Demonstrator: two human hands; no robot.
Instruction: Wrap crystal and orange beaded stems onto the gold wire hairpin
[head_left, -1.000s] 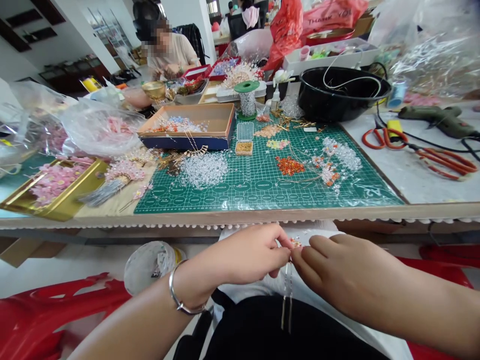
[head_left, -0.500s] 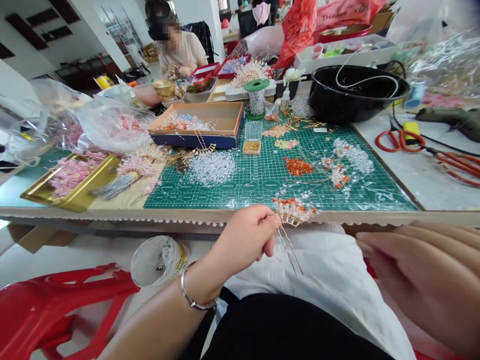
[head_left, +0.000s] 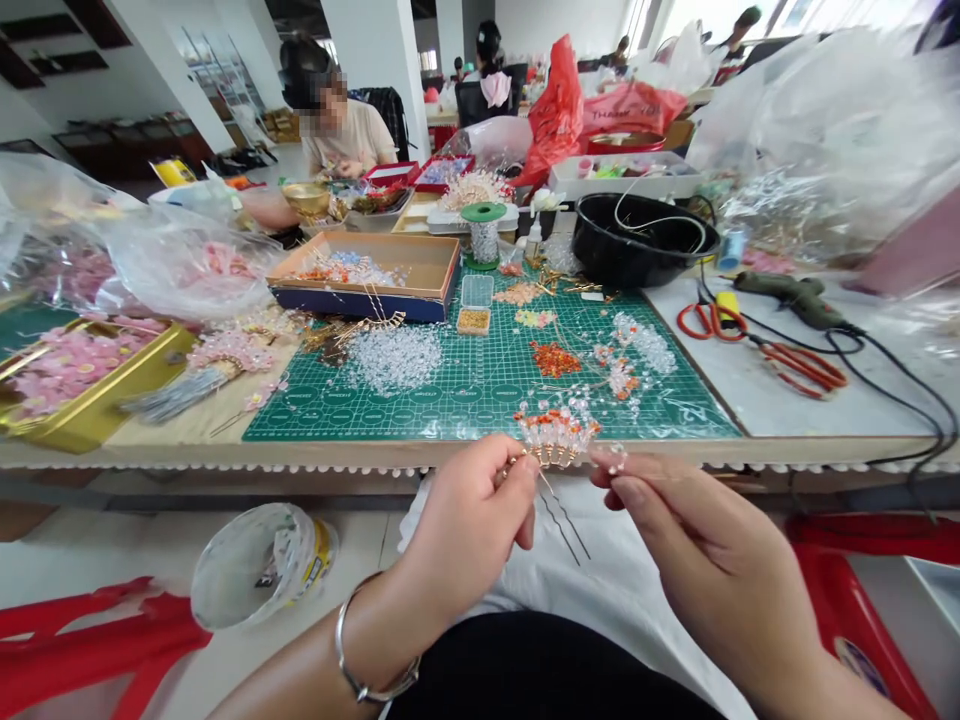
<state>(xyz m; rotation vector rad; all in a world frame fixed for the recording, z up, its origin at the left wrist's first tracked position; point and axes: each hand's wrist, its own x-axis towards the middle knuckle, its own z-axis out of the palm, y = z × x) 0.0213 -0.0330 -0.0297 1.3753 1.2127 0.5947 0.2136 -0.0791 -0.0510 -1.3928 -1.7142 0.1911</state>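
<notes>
**Beaded hairpin (head_left: 556, 435) held in the left hand (head_left: 469, 515), clear beads (head_left: 618, 458) at the right hand's (head_left: 720, 545) fingertips**

The left hand is clamped on the hairpin, thumb and fingers pinching the left end of its gold comb-like base. The hairpin is in front of the person, at the near edge of the worktop (head_left: 660, 453), its orange and clear beads fanning upward and its two wavy prongs slanting down over the person's lap. The right hand, just beside it, has thumb and fingers together on the small clear beads; their exact form is too small to tell.

Beyond the hands, a green cutting mat (head_left: 465, 405) carries a pile of orange beads (head_left: 555, 358), a larger heap of clear beads (head_left: 396, 358) and a small plastic case (head_left: 473, 321) with gold contents. Orange-handled pliers (head_left: 806, 370) lie to the right of the mat, near a green glue gun (head_left: 791, 293).
</notes>
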